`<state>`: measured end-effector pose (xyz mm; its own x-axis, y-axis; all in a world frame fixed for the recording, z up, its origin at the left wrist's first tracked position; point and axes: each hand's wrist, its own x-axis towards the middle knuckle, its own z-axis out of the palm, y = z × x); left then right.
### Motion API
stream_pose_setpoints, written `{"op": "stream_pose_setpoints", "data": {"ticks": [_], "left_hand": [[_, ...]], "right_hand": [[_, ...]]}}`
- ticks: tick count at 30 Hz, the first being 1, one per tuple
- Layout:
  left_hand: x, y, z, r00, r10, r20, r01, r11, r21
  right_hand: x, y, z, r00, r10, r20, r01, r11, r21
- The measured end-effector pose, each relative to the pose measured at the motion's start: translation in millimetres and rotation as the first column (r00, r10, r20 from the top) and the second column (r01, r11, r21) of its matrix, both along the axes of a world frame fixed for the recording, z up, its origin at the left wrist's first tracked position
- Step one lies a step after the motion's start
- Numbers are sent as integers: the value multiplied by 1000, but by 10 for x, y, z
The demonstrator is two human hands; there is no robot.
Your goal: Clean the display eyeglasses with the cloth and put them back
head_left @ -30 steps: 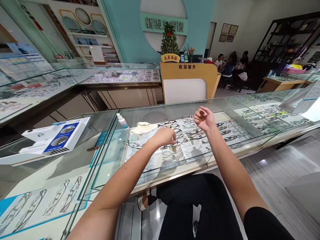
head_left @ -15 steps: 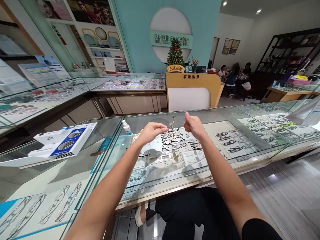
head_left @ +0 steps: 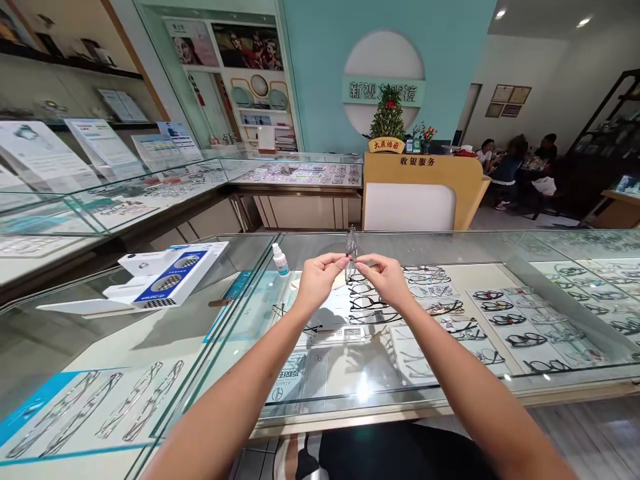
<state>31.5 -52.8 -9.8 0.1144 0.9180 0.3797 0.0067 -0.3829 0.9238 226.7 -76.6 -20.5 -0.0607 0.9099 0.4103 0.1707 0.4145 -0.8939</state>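
Note:
A thin-framed pair of eyeglasses (head_left: pixel 351 241) is held up above the glass counter, turned nearly edge-on to me. My left hand (head_left: pixel 319 279) pinches it from the left between thumb and fingers. From the right, my right hand (head_left: pixel 387 280) grips it too, its fingertips almost meeting those of the left. The exact part of the frame under the fingertips is too small to make out. Beneath my hands, rows of dark eyeglass frames (head_left: pixel 373 302) lie inside the glass display case (head_left: pixel 345 407).
A small white spray bottle (head_left: pixel 281 260) stands on the glass to the left. Further left is a white and blue cardboard display (head_left: pixel 175 277). More eyeglasses (head_left: pixel 525 340) fill the case at right. Beyond stands a yellow cashier desk (head_left: pixel 373 170); people (head_left: pixel 506 170) sit far right.
My right hand, earlier a closed fist apart from the eyeglasses, has come in and taken hold of them beside my left hand. The view has swung to the left.

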Motion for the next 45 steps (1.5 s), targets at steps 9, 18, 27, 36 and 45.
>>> {"op": "stream_pose_setpoints", "data": {"ticks": [9,18,27,36,45], "left_hand": [[20,-89,38,998,52,-33,-53,998,-26],[-2,-62,66,991,36,-126,-37,999,-6],[-4,-85,99,995,-24,-98,18,998,-60],[30,-92,69,998,-32,-50,27,996,-88],[77,-117,66,997,-47,-63,44,998,-52]], "right_hand": [[53,4,8,996,-85,19,84,994,70],[263,-38,130,836,-549,-20,535,806,255],[275,-62,149,795,-604,-51,597,766,237],[52,-123,77,923,-361,130,336,924,183],[54,-130,81,934,-320,157,299,944,140]]}}
